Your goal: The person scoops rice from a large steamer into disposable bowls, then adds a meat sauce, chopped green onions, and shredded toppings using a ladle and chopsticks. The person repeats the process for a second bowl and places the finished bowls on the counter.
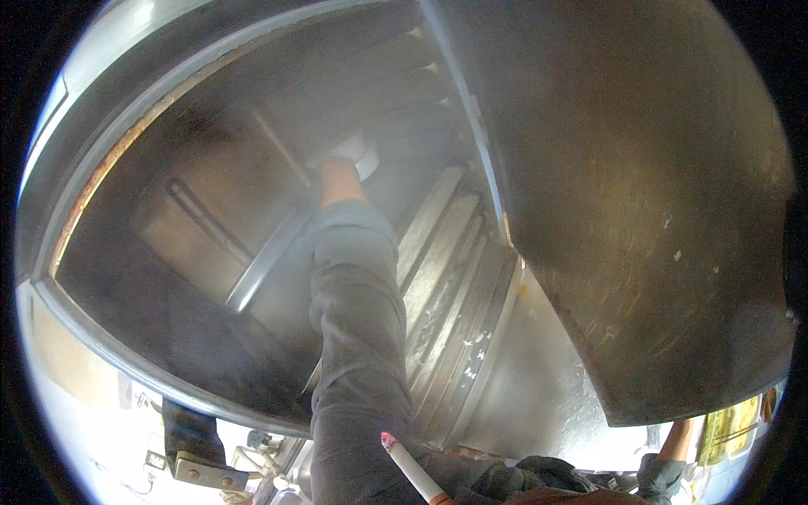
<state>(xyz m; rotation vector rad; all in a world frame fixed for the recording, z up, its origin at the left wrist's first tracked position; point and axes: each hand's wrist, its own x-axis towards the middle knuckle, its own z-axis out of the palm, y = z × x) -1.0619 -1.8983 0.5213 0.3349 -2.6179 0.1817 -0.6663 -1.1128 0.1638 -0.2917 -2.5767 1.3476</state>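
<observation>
I look into a large, dark, steamy metal chamber (194, 219). My left arm in a grey sleeve reaches deep inside it. My left hand (339, 181) presses a white cloth (360, 153) against the back wall, fingers closed on it. At the lower right, my right forearm (678, 439) rises from a grey cuff to the lower edge of the open metal door (640, 210). The door's edge hides the hand, so its grip cannot be made out. A lit white cigarette (411, 470) juts up at the bottom centre.
Ribbed metal rails (454, 286) line the chamber's right side, and a curved bar (263, 263) crosses beside my arm. A yellow cloth (734, 427) hangs at the lower right. A dark bracket with bolts (200, 468) sits below the chamber's rim.
</observation>
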